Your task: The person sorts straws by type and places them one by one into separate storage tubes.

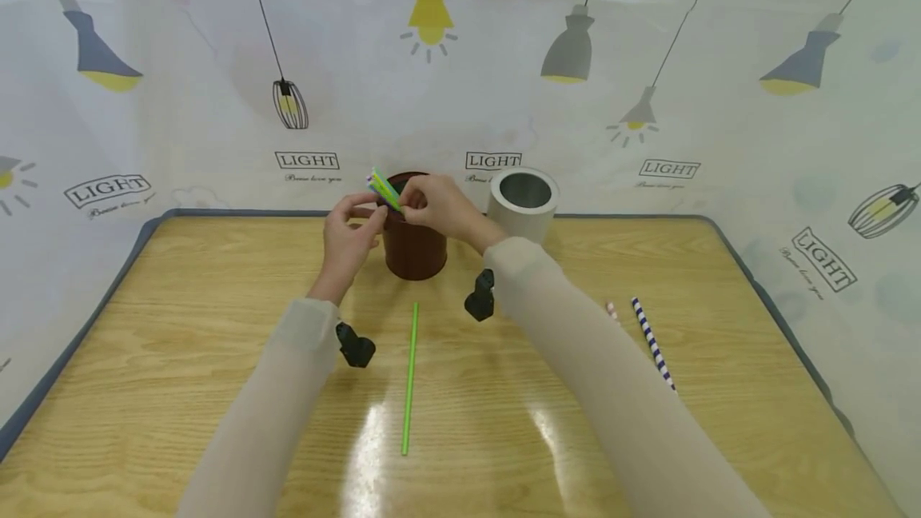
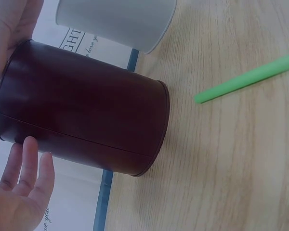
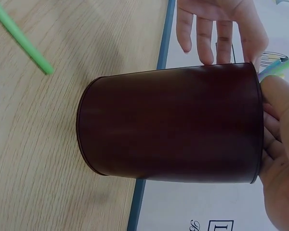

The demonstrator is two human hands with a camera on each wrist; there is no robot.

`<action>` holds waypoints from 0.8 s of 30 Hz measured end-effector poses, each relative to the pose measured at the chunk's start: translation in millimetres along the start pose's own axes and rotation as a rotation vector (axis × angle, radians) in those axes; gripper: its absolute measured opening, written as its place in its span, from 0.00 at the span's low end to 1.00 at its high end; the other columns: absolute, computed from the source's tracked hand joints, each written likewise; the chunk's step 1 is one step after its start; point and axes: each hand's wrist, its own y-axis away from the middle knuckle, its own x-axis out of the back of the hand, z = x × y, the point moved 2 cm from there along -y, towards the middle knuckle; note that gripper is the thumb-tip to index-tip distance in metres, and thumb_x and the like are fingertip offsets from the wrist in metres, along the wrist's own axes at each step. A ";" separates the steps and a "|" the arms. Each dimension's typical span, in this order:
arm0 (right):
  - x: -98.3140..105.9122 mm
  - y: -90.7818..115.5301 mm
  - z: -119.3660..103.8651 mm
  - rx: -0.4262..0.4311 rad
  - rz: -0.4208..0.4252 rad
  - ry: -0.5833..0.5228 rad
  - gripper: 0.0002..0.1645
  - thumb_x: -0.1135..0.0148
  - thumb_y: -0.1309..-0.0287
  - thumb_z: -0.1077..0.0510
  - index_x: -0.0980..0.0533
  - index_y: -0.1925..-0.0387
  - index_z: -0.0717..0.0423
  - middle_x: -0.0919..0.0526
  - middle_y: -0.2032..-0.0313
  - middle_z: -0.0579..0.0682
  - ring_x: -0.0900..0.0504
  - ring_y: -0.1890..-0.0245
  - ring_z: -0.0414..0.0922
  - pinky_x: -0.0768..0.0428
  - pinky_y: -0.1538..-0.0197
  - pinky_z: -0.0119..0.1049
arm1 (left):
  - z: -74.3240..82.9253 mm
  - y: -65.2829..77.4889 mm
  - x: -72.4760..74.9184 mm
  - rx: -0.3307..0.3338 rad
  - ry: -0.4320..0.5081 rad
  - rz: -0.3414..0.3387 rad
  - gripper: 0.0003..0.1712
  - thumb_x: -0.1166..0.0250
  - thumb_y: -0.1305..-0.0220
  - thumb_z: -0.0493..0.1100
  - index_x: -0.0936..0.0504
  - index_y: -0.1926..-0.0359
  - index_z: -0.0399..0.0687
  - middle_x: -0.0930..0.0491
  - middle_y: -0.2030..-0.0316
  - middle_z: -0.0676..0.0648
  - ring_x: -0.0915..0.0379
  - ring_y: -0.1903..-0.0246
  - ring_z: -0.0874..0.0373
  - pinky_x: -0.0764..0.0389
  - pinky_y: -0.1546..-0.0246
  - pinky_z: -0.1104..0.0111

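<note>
A dark red-brown cylindrical container (image 1: 415, 253) stands upright at the back of the table. At its opening, a bundle of coloured straws (image 1: 384, 189) leans up and to the left; hands and rim hide its lower part. My right hand (image 1: 444, 208) pinches the bundle from the right with thumb and fingertips. From the left, my left hand (image 1: 347, 237) holds the bundle between thumb and index finger near the rim, its other fingers spread loosely beside the container. Nearer the front, one green straw (image 1: 410, 378) lies on the table.
Just right of the dark container stands a white cylindrical container (image 1: 524, 200). A blue-and-white striped straw (image 1: 653, 344) and a partly hidden pink-and-white one (image 1: 611, 309) lie by my right forearm. A lamp-printed white sheet (image 1: 432, 110) hangs behind the table.
</note>
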 end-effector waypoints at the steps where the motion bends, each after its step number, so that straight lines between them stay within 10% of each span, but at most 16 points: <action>1: 0.6 0.6 -0.1 0.002 0.004 -0.001 0.04 0.40 0.45 0.64 0.23 0.67 0.61 0.20 0.69 0.51 0.22 0.69 0.42 0.23 0.66 0.29 | 0.1 0.2 -0.5 0.000 0.002 -0.002 0.19 0.37 0.41 0.48 0.24 0.50 0.45 0.27 0.65 0.47 0.25 0.69 0.41 0.19 0.72 0.61; 24: 18.1 18.3 -15.1 0.032 0.038 -0.070 0.06 0.38 0.45 0.61 0.21 0.66 0.60 0.19 0.70 0.50 0.22 0.73 0.40 0.23 0.67 0.29 | 1.8 0.0 -1.0 0.015 -0.007 0.009 0.20 0.38 0.41 0.44 0.25 0.49 0.41 0.28 0.65 0.46 0.23 0.70 0.45 0.19 0.74 0.66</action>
